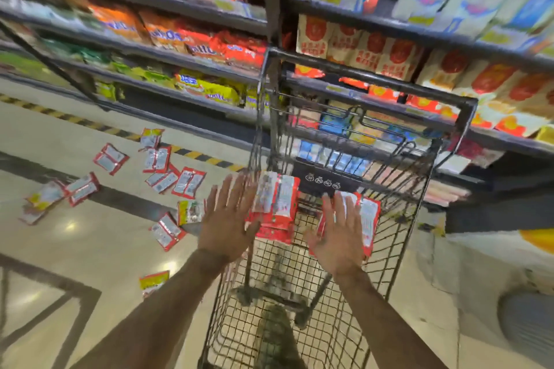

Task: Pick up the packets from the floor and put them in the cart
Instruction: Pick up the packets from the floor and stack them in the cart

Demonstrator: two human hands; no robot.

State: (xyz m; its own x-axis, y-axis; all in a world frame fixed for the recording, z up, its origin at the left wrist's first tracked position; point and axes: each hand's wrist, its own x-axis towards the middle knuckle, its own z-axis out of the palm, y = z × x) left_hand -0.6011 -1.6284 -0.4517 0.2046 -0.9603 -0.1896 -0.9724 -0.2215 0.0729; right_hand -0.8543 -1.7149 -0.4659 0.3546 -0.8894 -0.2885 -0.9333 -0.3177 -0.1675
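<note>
A black wire cart (389,252) stands in front of me. Red and silver packets (277,204) lie piled in its basket, and another red packet (370,219) leans against its right side. My left hand (229,222) hovers at the basket's left rim, fingers spread, holding nothing. My right hand (340,237) is spread over the basket just left of the leaning packet, also holding nothing. Several more packets (187,183) are scattered on the floor to the left, with one yellow and red packet (154,280) close to my left forearm.
Store shelves (192,66) full of bagged goods run behind the cart and along the right. A yellow and black hazard stripe (198,156) marks the floor by the shelf base. Pale tiled floor (99,249) stretches to the left.
</note>
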